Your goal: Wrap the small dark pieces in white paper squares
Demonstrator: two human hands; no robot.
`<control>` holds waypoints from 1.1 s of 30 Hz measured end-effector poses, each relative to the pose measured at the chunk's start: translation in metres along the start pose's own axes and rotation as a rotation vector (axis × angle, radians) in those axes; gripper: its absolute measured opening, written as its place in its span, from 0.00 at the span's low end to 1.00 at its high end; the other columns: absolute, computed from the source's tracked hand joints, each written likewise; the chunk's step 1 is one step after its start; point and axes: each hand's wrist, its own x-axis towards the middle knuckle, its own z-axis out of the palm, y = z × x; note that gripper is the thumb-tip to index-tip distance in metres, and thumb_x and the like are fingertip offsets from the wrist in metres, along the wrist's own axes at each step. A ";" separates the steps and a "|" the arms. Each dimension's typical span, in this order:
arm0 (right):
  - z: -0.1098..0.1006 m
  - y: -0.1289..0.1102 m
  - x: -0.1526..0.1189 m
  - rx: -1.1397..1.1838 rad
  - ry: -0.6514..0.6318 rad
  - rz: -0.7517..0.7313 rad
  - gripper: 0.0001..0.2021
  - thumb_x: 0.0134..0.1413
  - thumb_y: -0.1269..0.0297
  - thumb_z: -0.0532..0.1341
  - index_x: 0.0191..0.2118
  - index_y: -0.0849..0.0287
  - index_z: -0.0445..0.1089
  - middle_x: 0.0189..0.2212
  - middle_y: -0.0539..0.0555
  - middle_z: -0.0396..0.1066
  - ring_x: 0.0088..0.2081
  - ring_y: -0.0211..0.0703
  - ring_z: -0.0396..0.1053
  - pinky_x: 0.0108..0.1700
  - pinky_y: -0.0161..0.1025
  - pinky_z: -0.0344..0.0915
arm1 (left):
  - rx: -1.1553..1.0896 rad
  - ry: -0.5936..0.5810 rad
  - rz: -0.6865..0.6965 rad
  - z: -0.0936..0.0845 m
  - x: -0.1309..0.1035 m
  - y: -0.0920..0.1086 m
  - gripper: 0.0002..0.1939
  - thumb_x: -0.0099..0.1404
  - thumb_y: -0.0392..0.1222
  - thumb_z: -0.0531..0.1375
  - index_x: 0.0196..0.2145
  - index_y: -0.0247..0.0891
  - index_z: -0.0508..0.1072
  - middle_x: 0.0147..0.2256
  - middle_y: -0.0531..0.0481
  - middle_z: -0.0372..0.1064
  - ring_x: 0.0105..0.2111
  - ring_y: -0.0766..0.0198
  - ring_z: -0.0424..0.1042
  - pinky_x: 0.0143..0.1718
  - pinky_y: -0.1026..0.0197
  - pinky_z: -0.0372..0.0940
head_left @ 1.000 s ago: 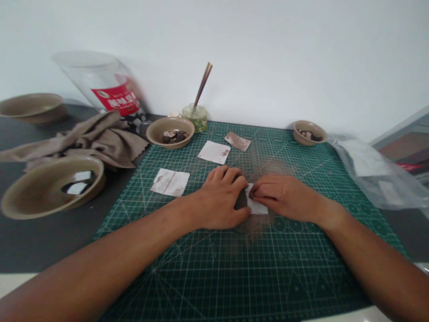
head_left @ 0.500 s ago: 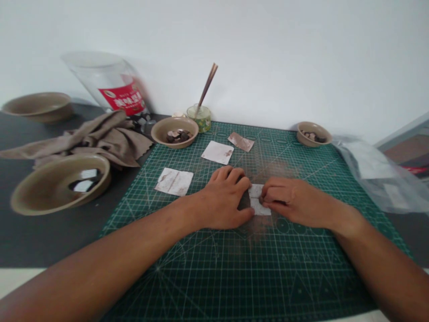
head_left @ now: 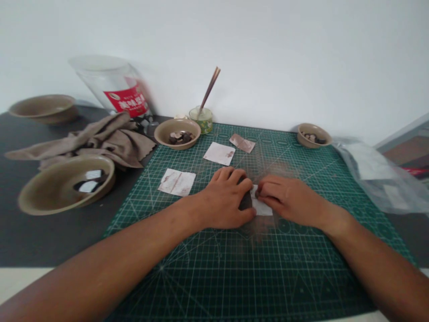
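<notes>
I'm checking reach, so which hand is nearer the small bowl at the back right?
Right. The right hand is at the piece of white paper, left of the small bowl and nearer the camera. The left hand is farther off, at that paper's left edge.

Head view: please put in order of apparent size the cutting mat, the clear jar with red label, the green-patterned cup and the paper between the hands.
1. Cutting mat
2. Clear jar
3. Not ranked: the green-patterned cup and the paper look close, and the paper is partly covered.
</notes>
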 end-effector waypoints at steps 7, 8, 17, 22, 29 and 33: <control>-0.010 0.001 -0.007 0.058 -0.099 0.034 0.06 0.66 0.68 0.59 0.35 0.57 0.70 0.36 0.50 0.69 0.34 0.39 0.67 0.37 0.38 0.60 | -0.022 -0.006 -0.004 -0.004 0.001 -0.002 0.24 0.62 0.58 0.61 0.50 0.40 0.69 0.53 0.42 0.62 0.56 0.43 0.59 0.61 0.39 0.54; -0.010 0.000 -0.008 0.060 -0.095 0.035 0.06 0.66 0.68 0.59 0.35 0.57 0.70 0.36 0.50 0.69 0.34 0.39 0.67 0.37 0.38 0.61 | -0.028 -0.006 -0.004 -0.005 0.001 -0.002 0.24 0.62 0.57 0.61 0.50 0.40 0.69 0.53 0.42 0.62 0.56 0.43 0.59 0.61 0.39 0.55; 0.001 -0.001 0.000 0.049 -0.040 -0.042 0.08 0.68 0.68 0.56 0.38 0.58 0.73 0.39 0.54 0.71 0.38 0.41 0.69 0.41 0.39 0.63 | -0.034 0.015 -0.028 0.000 0.003 0.001 0.20 0.60 0.53 0.60 0.46 0.39 0.67 0.53 0.42 0.61 0.56 0.43 0.58 0.61 0.40 0.55; -0.003 0.003 -0.001 0.002 -0.031 -0.003 0.08 0.67 0.68 0.57 0.37 0.58 0.72 0.37 0.53 0.70 0.37 0.41 0.69 0.39 0.39 0.63 | -0.041 0.004 -0.061 0.000 0.003 0.002 0.21 0.60 0.53 0.60 0.48 0.40 0.67 0.54 0.42 0.60 0.57 0.43 0.57 0.62 0.39 0.54; -0.002 0.000 0.002 0.001 0.001 0.012 0.08 0.67 0.69 0.56 0.38 0.58 0.72 0.39 0.54 0.70 0.39 0.42 0.69 0.42 0.40 0.63 | -0.027 0.017 -0.068 0.003 0.003 0.002 0.22 0.60 0.56 0.60 0.47 0.41 0.66 0.54 0.43 0.60 0.58 0.43 0.57 0.62 0.40 0.54; -0.005 0.000 0.001 0.074 -0.106 -0.023 0.07 0.67 0.67 0.58 0.36 0.58 0.72 0.36 0.52 0.70 0.36 0.40 0.68 0.39 0.39 0.63 | -0.029 0.016 -0.064 0.003 0.002 0.002 0.23 0.61 0.56 0.59 0.48 0.41 0.66 0.55 0.43 0.60 0.58 0.43 0.57 0.62 0.39 0.54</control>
